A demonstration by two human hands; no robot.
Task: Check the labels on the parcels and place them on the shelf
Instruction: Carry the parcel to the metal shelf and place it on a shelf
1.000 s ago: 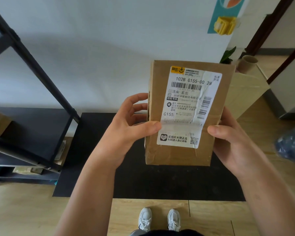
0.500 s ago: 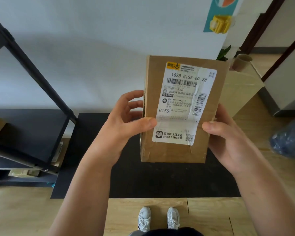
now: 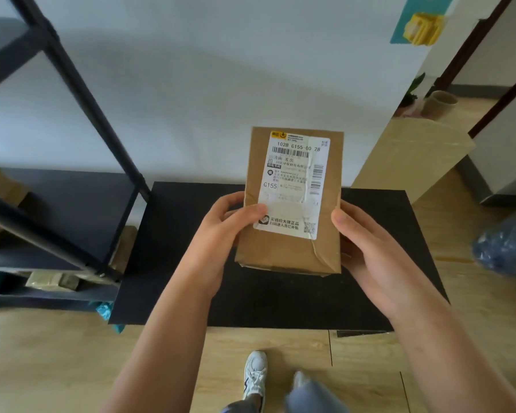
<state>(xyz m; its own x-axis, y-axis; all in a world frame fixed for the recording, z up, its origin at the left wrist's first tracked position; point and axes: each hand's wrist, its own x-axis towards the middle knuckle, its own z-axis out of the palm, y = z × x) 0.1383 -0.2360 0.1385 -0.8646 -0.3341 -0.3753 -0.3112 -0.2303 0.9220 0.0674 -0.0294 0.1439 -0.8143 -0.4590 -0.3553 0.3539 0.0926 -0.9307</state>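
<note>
A brown cardboard parcel (image 3: 286,251) is held upright in front of me, over a black floor mat (image 3: 173,263). Its white shipping label (image 3: 292,186) faces me, with barcodes and "G155" printed on it. My left hand (image 3: 221,236) grips the parcel's left edge, thumb lying across the label's lower left. My right hand (image 3: 367,248) clasps the right edge, thumb on the front. A black metal shelf (image 3: 81,204) stands to the left, with other brown parcels (image 3: 0,189) partly visible on it.
A large tan cardboard box (image 3: 411,156) stands at the right by the white wall, with a paper tube (image 3: 440,104) behind it. A blue plastic bag (image 3: 507,242) lies on the wooden floor at the far right. My white shoe (image 3: 255,374) shows below.
The parcel now sits lower and farther from the camera, with both hands still on it. The view has shifted and one leg has moved forward.
</note>
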